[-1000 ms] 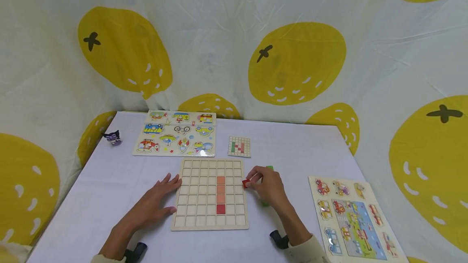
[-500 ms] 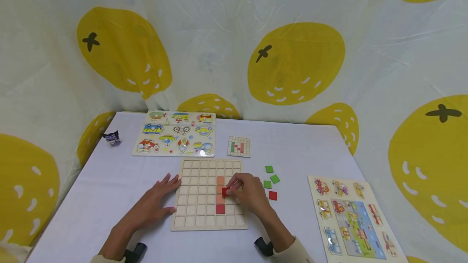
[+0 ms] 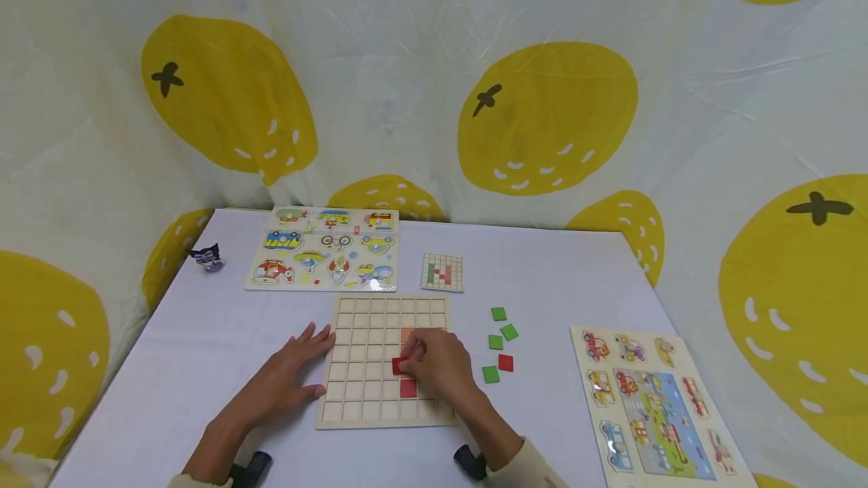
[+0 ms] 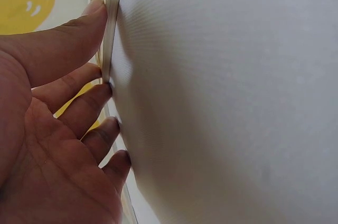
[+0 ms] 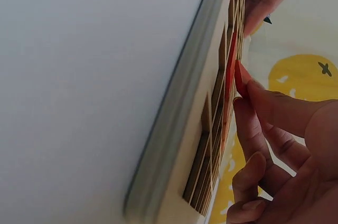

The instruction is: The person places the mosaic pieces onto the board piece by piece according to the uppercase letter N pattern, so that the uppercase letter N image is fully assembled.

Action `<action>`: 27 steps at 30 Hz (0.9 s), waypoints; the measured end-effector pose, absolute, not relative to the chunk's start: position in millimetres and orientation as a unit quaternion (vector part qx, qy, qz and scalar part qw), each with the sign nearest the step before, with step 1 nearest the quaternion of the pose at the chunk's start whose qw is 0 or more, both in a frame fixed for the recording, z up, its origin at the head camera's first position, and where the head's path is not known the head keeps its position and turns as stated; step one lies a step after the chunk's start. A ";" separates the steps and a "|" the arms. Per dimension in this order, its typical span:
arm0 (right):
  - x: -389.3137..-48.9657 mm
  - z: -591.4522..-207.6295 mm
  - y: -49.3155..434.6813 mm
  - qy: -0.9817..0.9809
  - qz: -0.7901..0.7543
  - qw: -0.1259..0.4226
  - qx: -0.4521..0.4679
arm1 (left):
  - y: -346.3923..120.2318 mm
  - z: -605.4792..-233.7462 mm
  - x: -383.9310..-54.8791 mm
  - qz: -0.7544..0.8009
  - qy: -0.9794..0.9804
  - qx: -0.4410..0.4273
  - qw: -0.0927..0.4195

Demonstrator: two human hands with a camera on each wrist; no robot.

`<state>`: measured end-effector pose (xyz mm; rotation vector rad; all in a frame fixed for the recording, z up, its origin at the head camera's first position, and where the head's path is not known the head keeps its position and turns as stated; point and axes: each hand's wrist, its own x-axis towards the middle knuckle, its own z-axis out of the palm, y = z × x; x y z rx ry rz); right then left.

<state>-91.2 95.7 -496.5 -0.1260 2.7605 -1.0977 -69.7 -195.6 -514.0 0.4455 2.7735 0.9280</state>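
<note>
At the frame's left, a figurine (image 3: 207, 257) sits on the table (image 3: 169, 352). Lower left of centre, the left hand (image 3: 288, 375), fingers spread, touches the left edge of a gridded board (image 3: 365, 390). Over the board at lower centre, a tilted red tile (image 3: 397, 367) is pinched by the right hand (image 3: 439, 364). Right of centre lie four green tiles (image 3: 499, 314) and a second red tile (image 3: 505, 363); lower right, a picture puzzle (image 3: 667, 401).

Your grid board (image 3: 358, 371) shows pale, matt wood, layered at its edge; the red tile (image 3: 397, 367) you hold looks smooth and matt; finely textured white cloth (image 3: 556, 269) covers your bench (image 3: 542, 413); the vehicle puzzle (image 3: 319, 248) catches a glossy glare; creased fabric (image 3: 386, 89) hangs behind it.
</note>
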 end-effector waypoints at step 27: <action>-92.1 -494.5 90.5 0.928 -0.356 0.084 -0.073 | -197.1 -517.1 -71.3 0.306 0.935 0.157 0.092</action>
